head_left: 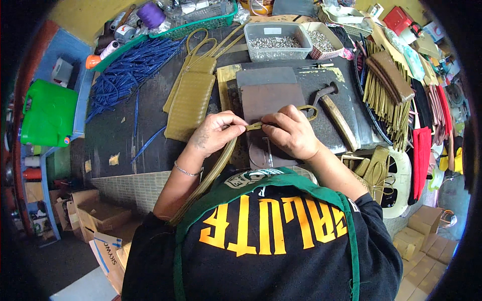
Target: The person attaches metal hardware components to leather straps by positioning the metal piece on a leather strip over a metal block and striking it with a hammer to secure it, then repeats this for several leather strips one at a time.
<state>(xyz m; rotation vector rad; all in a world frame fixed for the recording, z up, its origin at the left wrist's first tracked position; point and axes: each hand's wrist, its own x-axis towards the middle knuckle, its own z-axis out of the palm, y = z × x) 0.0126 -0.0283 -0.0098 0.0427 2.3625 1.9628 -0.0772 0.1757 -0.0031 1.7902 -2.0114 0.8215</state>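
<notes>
My left hand and my right hand meet over a dark work slab, both pinching a thin olive-gold woven strap. The strap runs down to the lower left past my left wrist and loops out beyond my right fingers. A hammer with a wooden handle lies just right of my right hand. A flat olive-gold woven pouch lies on the dark table to the left of my left hand.
Blue cords are heaped at the back left. Two trays of small metal parts stand at the back. Olive strips and red pieces pile at the right. A green container sits far left; cardboard boxes below.
</notes>
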